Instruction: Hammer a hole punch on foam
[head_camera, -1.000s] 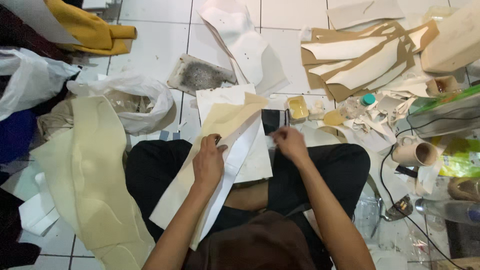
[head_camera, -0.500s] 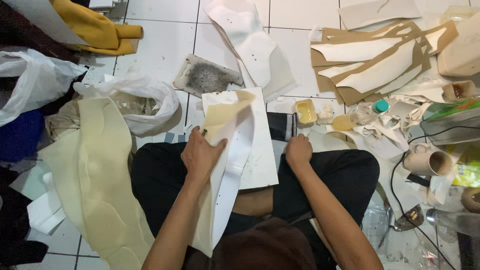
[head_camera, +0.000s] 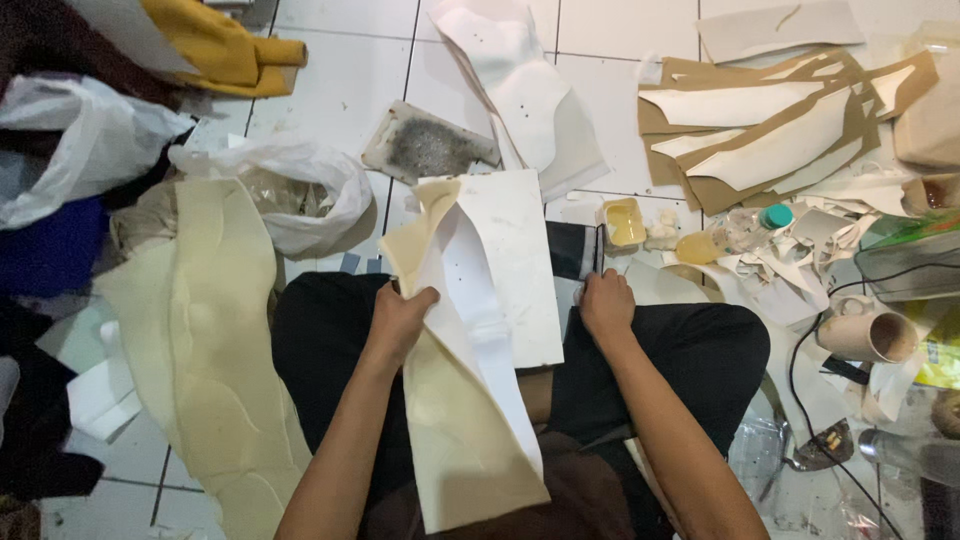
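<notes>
I sit on a white tiled floor in black trousers. A long cream foam piece (head_camera: 460, 440) lies over my lap with a white paper pattern (head_camera: 480, 320) on top of it. Both rest against a white board (head_camera: 520, 260). My left hand (head_camera: 398, 322) grips the left edge of the foam and paper. My right hand (head_camera: 606, 303) rests on my right thigh beside the board's right edge. Its fingers are curled and nothing shows in them.
A large cream foam sheet (head_camera: 215, 370) lies at my left, next to a white plastic bag (head_camera: 300, 185). Brown and white cut-outs (head_camera: 780, 130) are piled at the back right. A small yellow pot (head_camera: 622, 222), scraps, a cardboard roll (head_camera: 870, 335) and cables crowd the right.
My right hand has come off the foam piece and moved right onto my thigh. My left hand has kept its grip and shifted the foam and paper slightly towards me.
</notes>
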